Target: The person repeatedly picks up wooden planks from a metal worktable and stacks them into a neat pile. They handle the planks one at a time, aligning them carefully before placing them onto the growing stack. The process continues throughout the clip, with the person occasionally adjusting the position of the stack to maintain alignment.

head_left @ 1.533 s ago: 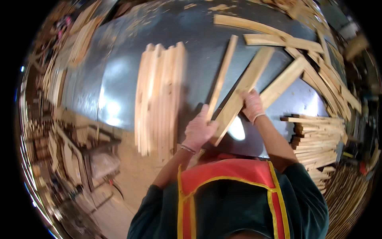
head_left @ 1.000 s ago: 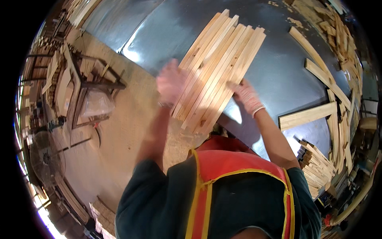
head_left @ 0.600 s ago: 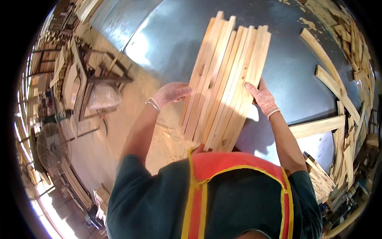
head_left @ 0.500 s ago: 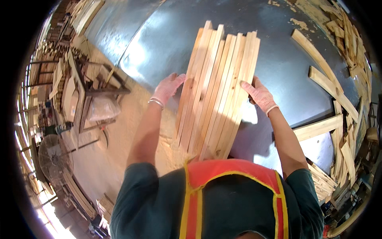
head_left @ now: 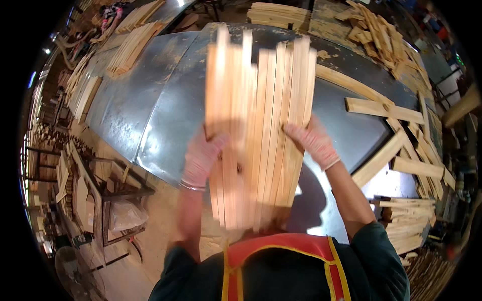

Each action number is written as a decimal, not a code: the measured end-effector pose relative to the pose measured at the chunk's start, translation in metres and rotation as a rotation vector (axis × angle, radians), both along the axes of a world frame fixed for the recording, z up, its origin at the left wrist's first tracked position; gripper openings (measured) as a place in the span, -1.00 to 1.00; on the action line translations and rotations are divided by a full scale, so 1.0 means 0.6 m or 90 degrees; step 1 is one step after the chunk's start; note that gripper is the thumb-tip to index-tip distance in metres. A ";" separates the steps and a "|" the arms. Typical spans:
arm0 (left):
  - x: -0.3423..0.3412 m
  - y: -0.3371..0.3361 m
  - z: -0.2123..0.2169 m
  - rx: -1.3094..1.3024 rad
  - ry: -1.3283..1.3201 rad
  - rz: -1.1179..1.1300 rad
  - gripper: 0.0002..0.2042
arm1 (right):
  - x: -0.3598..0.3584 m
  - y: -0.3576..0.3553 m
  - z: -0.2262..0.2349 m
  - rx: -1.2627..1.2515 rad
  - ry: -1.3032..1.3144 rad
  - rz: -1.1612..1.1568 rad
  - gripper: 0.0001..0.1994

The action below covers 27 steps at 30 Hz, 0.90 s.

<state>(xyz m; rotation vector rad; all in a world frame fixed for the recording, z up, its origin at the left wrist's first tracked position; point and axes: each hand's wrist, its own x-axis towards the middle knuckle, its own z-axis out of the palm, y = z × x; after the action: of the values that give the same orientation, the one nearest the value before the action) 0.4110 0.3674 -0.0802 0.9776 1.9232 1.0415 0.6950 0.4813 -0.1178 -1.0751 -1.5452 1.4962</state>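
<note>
While the left hand point(head_left: 205, 156) clasps one long edge of a bundle of wooden strips point(head_left: 266, 135), thumb laid over the upper face, the right hand point(head_left: 315, 143) clasps the opposite edge in the same manner; fingers of both pass partly out of sight behind the wood. Both hands wear pale pinkish knit gloves. Bundle position: in front of the person's chest, over the near part of a dark metal table point(head_left: 165, 115). Strips side by side, far ends uneven, some blurred. Whether the bundle touches the tabletop, I cannot tell. Near ends close to a red garment point(head_left: 281, 243) with yellow edging. Right of the bundle: loose boards point(head_left: 384, 109), several crossing; nearer the person, a stack of wood pieces point(head_left: 405, 215). Far right: heap of scrap wood point(head_left: 384, 40). Left, beyond the table edge: a clear plastic bag point(head_left: 128, 215) within a dark frame point(head_left: 103, 205).
</note>
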 end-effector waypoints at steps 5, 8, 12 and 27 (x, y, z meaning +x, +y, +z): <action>-0.038 0.041 0.154 0.417 -0.156 -0.095 -0.37 | -0.038 -0.018 0.230 0.240 0.156 -0.110 -0.42; -0.127 0.023 0.118 0.518 0.089 -0.201 -0.39 | -0.050 -0.069 0.268 0.388 -0.210 -0.054 -0.36; -0.243 -0.032 -0.088 0.400 0.034 -0.264 -0.44 | -0.082 -0.149 0.067 0.696 -0.555 -0.003 -0.27; -0.339 -0.066 -0.213 -0.238 0.272 -0.329 -0.51 | -0.156 -0.176 -0.174 -0.292 -0.289 -0.033 -0.13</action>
<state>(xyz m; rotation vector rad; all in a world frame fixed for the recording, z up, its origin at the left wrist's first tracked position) 0.2077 0.3279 -0.2079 1.4461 1.9319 0.1757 0.6016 0.3759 -0.2219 -1.8074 -1.4755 1.6948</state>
